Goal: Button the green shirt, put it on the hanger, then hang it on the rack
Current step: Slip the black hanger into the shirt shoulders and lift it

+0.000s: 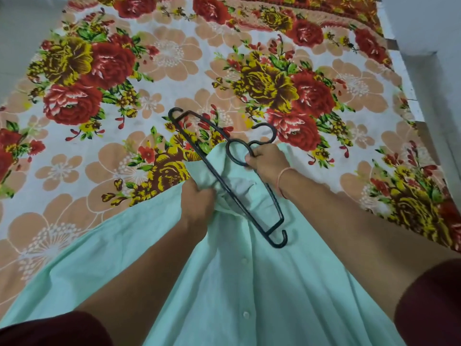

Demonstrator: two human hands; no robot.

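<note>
The pale green shirt (224,283) lies lengthwise on the bed toward me, its button placket running down the middle with white buttons showing. My left hand (198,203) grips a bunch of shirt fabric near the collar. A black plastic hanger (219,176) is held tilted above the collar area, one end pointing up-left over the bedsheet, the other end down-right over the shirt. My right hand (268,159) grips the hanger at the ring below its hook. The rack is not in view.
A floral bedsheet (162,58) with red and yellow roses covers the bed. The bed's right edge (409,101) borders a grey floor or wall. My dark red sleeves fill the lower corners.
</note>
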